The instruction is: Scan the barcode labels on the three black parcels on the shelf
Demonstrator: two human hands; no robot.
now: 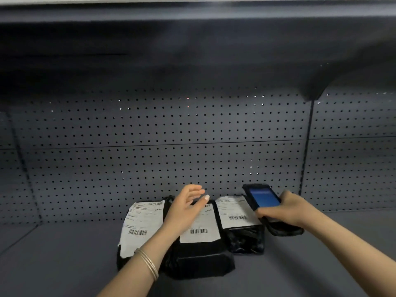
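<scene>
While the right hand (282,211) grips the scanner (262,197) at lower right over the rightmost parcel (244,239), left hand (184,207) open-fingered, I cannot tell which labels are scanned.

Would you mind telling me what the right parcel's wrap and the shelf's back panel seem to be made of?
Right parcel: probably thin plastic film, glossy black; its wrinkles catch the light.
Back panel: likely painted sheet metal, matt grey; it is flat, with even rows of punched holes. Neither is certain from looks alone.

Left hand (186,207) hides part of the middle label (202,227).
</scene>
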